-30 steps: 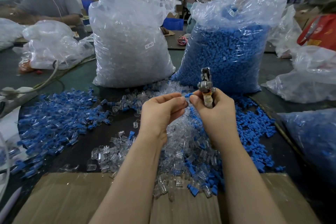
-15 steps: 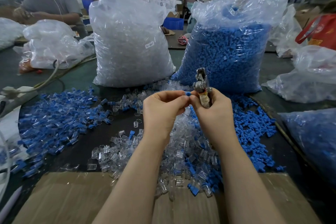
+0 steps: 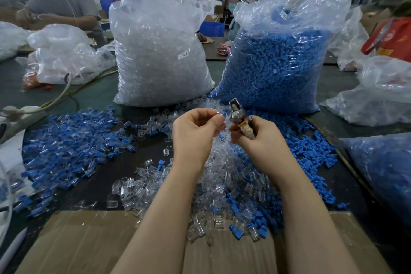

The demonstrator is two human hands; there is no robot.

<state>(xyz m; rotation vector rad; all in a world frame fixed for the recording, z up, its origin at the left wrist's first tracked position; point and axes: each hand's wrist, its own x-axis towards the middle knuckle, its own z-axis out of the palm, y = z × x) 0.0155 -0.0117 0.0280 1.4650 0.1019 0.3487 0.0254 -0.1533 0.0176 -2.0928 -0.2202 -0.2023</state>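
My left hand pinches a small blue plastic piece between thumb and fingertips, held up over the table. Right beside it, my right hand grips a small metal tool with a taped handle, its head pointing up and almost touching the blue piece. Below my hands lies a heap of clear plastic caps. Loose blue pieces spread to the right of it, and a pile of blue-and-clear parts covers the table at the left.
Two tall plastic bags stand behind my hands: one of clear caps, one of blue pieces. More bags lie at right and left. A cardboard sheet covers the near edge. A person sits at far left.
Both hands have stayed close together over the clear heap. The tool's head has tilted slightly left, and the left fingertips now show the blue piece more plainly.
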